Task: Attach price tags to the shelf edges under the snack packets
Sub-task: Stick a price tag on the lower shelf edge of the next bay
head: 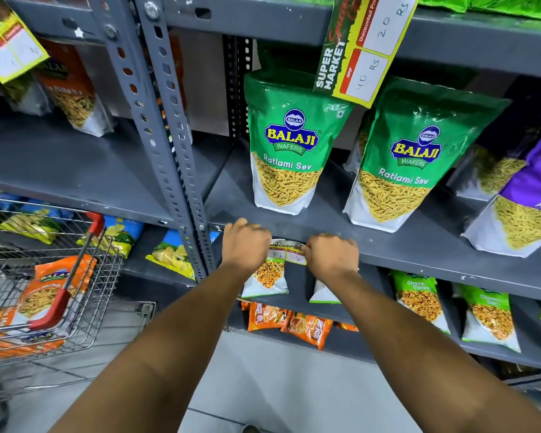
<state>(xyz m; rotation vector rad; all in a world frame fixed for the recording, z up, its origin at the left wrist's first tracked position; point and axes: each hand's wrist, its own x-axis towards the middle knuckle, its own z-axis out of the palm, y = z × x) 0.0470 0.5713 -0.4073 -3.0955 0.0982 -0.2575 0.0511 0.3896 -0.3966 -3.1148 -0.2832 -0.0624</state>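
Hands met at the shelf edge (388, 254) below the green Ratlami Sev packet (285, 151): left hand (245, 245) and right hand (331, 253) each had curled fingers pinching an end of the price tag (287, 252) held against it.

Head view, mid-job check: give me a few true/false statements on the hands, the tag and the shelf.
1. Both hands (left, right) are at the price tag. True.
2. The tag sits at the shelf edge under the Ratlami Sev packets. True.
3. The trolley is empty. False: it holds orange packets.
4. The hanging tag above reads MRP 20. False: MRP 40, discounted 20.
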